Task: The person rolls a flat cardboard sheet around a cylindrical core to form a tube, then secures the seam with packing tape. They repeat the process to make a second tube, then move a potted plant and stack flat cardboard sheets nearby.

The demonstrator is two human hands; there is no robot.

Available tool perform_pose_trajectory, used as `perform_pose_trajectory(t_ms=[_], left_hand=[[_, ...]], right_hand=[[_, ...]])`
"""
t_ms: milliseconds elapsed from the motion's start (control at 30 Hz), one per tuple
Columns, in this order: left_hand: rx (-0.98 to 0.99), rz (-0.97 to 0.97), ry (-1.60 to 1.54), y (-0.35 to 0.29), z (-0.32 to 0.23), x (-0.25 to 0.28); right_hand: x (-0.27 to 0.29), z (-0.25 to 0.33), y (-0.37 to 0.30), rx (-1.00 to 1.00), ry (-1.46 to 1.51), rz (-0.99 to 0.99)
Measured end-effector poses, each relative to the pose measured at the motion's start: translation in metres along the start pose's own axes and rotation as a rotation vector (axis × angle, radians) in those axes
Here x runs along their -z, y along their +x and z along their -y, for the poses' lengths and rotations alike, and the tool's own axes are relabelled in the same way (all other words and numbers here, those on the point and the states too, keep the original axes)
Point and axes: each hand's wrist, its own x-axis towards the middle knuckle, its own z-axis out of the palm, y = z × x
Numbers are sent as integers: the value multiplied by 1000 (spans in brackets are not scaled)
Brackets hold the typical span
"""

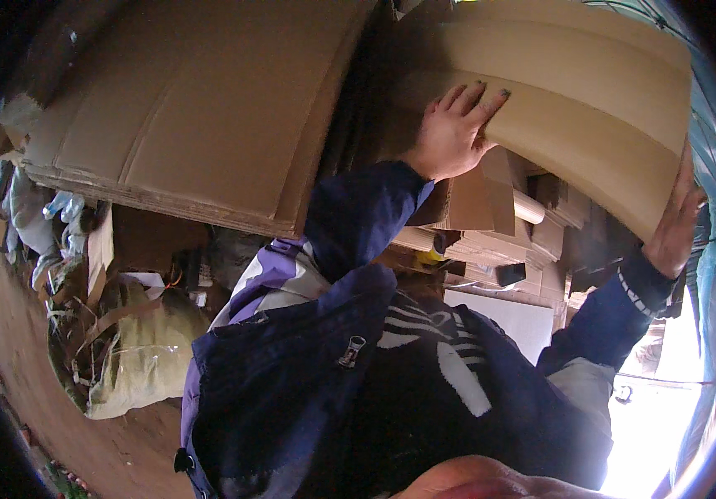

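Note:
A large tan cardboard sheet (574, 75) with crease lines across it lies at the upper right, its near edge curving down to the right. My left hand (455, 133) rests on its near left part, fingers spread over the face of the board, gripping nothing. At the sheet's right edge is my right hand (676, 223), holding the board by that side; its fingers are partly hidden along the edge. Left of the sheet stands a thick stack of flat cardboard (200, 108), with a dark gap between the two.
Below the sheet are more stacked cardboard pieces (491, 249), a pale roll (528, 208) and a white panel (499, 320). A yellowish sack (146, 358) with scraps sits on the brown floor (116, 449) at left. Bluish sheeting (715, 266) hangs at the far right.

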Motion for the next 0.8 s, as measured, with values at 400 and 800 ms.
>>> perform_pose_trajectory(t_ms=[400, 800], left_hand=[[167, 72, 277, -176, 45, 60], [1064, 436, 417, -304, 66, 130]], right_hand=[[-134, -204, 146, 270, -1083, 255], [-231, -261, 135, 198, -1569, 420]])
